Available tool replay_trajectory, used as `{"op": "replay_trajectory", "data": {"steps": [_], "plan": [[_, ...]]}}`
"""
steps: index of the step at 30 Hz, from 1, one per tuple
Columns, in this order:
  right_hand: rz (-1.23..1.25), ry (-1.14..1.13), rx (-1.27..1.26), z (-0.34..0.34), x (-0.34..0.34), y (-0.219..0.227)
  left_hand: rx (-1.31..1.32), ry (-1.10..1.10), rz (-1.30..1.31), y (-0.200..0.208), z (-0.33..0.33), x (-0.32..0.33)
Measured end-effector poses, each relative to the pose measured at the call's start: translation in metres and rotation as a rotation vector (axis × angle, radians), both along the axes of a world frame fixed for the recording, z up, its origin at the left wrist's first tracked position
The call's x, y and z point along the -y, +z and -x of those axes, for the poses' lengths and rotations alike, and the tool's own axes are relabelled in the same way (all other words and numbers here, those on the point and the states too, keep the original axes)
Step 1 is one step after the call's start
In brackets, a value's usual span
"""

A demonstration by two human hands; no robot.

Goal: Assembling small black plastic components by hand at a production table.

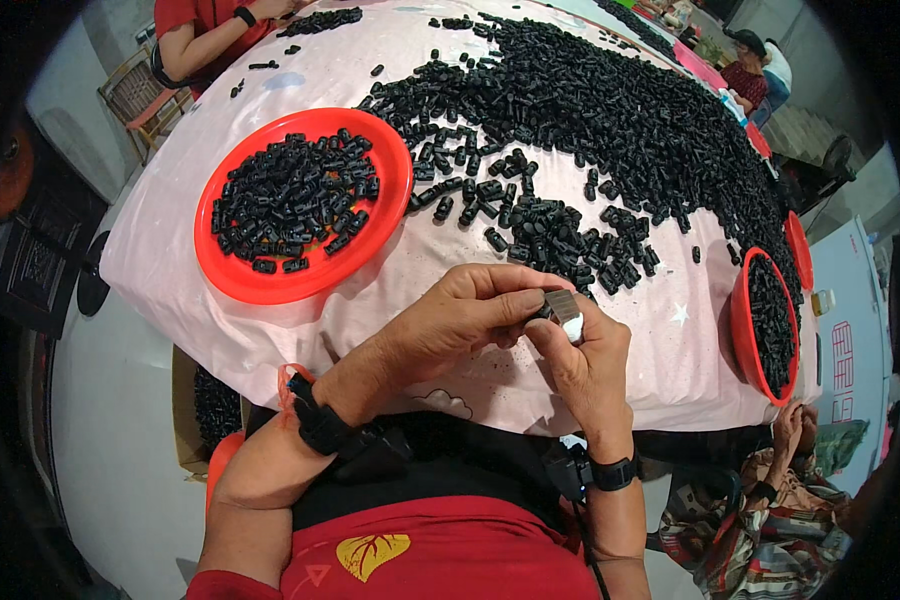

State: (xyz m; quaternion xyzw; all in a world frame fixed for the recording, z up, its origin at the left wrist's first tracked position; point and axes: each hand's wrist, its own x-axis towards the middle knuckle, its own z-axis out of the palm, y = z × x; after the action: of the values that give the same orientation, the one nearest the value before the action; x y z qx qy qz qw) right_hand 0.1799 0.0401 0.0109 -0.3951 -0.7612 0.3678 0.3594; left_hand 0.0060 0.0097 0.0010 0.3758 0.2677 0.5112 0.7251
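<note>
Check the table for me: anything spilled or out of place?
Nothing looks clearly damaged. A few stray black pieces lie on the pale pink cloth beyond the round red tray, apart from the main heap, so they look scattered.

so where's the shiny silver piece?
Head view, right of centre: the silver piece is between the left hand and right hand, just below loose black parts.

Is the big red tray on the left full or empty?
Not empty: small black pieces cover most of the red tray, leaving its rim bare; how deep they lie, I can't tell.
</note>
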Motion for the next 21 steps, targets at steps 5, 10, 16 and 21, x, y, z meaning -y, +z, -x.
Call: {"op": "replay_trajectory", "data": {"steps": [5,10,16,21], "plan": [[-0.015,0.000,0.054,-0.0005,0.0007,0.0021,-0.012,-0.015,-0.015,-0.0001,0.0014,-0.0003],[0.003,-0.021,0.071,-0.0002,0.0017,0.0032,-0.019,-0.004,-0.004,-0.0011,0.0003,-0.0006],[0.008,0.012,0.127,-0.0008,0.0006,0.0013,-0.025,-0.007,-0.019,-0.0062,0.0015,-0.0013],[0.018,-0.003,0.161,-0.0014,0.0011,-0.0009,-0.038,-0.013,-0.007,-0.0037,0.0011,-0.0008]]}}
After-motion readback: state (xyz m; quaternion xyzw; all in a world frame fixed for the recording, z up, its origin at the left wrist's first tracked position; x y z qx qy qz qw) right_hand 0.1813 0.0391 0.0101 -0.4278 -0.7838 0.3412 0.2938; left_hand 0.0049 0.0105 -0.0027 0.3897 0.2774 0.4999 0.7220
